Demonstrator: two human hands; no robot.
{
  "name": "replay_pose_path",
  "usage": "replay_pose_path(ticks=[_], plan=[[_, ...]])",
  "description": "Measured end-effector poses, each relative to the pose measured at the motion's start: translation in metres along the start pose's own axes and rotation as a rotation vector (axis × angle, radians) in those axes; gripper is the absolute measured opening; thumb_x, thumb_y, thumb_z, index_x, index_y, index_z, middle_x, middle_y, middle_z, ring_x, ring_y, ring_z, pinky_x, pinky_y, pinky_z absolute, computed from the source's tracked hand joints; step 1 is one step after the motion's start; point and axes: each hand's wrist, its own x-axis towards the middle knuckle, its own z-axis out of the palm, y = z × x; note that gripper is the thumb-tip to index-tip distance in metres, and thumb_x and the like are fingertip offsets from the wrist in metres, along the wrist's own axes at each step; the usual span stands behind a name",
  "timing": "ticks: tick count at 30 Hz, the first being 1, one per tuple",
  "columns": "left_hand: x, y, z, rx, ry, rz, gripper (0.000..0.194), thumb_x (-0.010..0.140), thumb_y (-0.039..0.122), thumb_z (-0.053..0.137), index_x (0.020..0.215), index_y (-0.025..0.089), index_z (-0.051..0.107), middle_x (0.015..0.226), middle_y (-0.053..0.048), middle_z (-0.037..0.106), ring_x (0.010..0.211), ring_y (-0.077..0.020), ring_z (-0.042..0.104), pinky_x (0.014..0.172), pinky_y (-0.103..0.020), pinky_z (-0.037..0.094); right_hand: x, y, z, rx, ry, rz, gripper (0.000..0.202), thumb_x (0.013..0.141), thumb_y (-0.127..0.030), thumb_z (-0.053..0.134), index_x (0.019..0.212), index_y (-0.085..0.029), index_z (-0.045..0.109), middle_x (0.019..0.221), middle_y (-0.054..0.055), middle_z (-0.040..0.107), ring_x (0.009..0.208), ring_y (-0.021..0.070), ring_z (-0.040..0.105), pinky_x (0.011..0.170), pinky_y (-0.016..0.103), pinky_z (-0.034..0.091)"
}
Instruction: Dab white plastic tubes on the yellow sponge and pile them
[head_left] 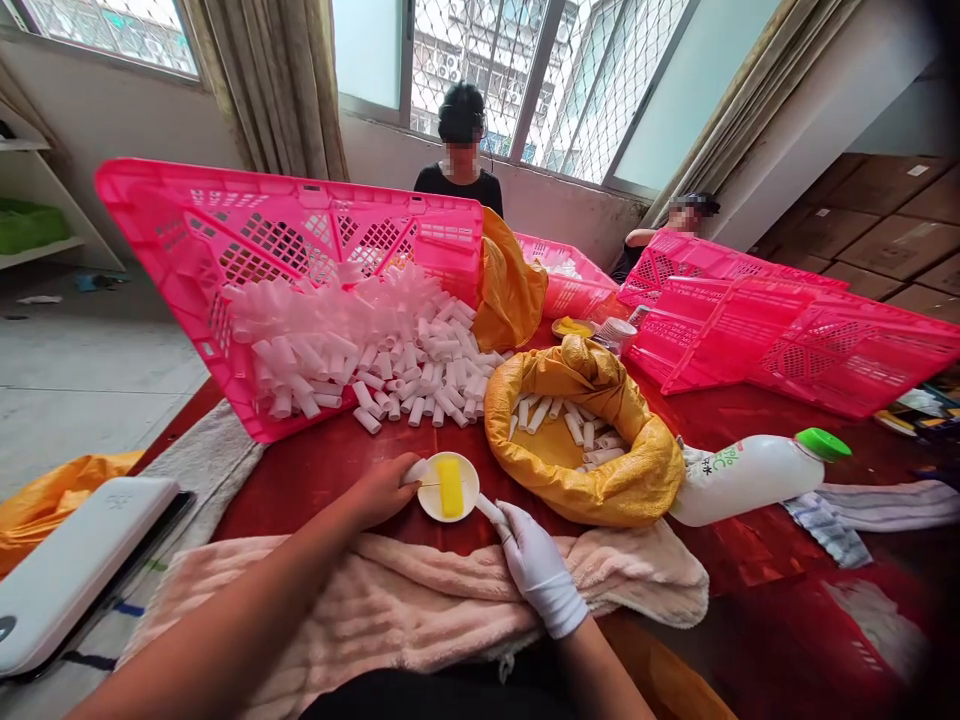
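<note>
white plastic tube [491, 511], slim and open-ended in shape, lies at the far-left side of the gloved right hand [534, 560], the nearer of the two; its long axis runs from the fingertips, far and left, toward the shallow white dish [470, 484]. that hand is closed on the tube's near end, and the tube's far end sits at the dish's right rim, touching or just short of it, which cannot be told. a yellow block [450, 487] lies in the dish. at the left rim, the bare left hand [384, 492] has its fingers drawn together by a small white piece [415, 470]; whether it grips this cannot be told. a pink towel [420, 600] lies nearer on the red surface [315, 490]; farther right stands a rolled-down yellow sack [510, 455] with similar tubes, and far left a pink crate [225, 395] spills more.
</note>
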Motion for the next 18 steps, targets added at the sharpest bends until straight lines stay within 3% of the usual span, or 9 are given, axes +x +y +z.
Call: replay_pose_path(ticks=[8,12,15,18], plan=[[-0.003,0.002,-0.002,-0.024,0.034,0.077,0.03,0.081,0.031,0.046,0.106,0.019,0.057,0.099,-0.006,0.067,0.088,-0.0209,0.061,0.082,-0.032,0.047,-0.004,-0.005,-0.01,0.151,-0.011,0.03,0.039,0.091,-0.039,0.044,0.119,-0.016,0.06,0.12,0.013,0.064,0.113,0.0265,0.059,0.102,0.045,0.044],[-0.01,0.009,-0.002,-0.011,0.108,0.139,0.029,0.084,0.035,0.045,0.104,0.02,0.059,0.094,-0.006,0.068,0.085,-0.0207,0.062,0.08,-0.032,0.048,-0.004,-0.021,-0.026,0.278,-0.129,-0.07,0.037,0.093,-0.037,0.044,0.123,-0.02,0.055,0.119,0.008,0.064,0.106,0.0204,0.061,0.096,0.036,0.049],[-0.012,0.01,0.0,0.005,0.187,0.199,0.03,0.084,0.032,0.045,0.106,0.02,0.06,0.099,-0.008,0.068,0.089,-0.0205,0.063,0.085,-0.032,0.049,0.013,-0.031,-0.03,0.156,-0.172,-0.201,0.032,0.094,-0.034,0.045,0.12,-0.02,0.057,0.114,0.008,0.065,0.105,0.0194,0.061,0.097,0.035,0.048],[-0.007,0.005,0.004,0.061,0.222,0.231,0.033,0.082,0.027,0.045,0.11,0.017,0.06,0.104,-0.009,0.068,0.095,-0.0219,0.064,0.089,-0.034,0.049,0.04,-0.025,-0.028,-0.017,-0.118,-0.243,0.029,0.093,-0.03,0.046,0.118,-0.02,0.059,0.115,0.01,0.064,0.106,0.021,0.061,0.097,0.038,0.048]])
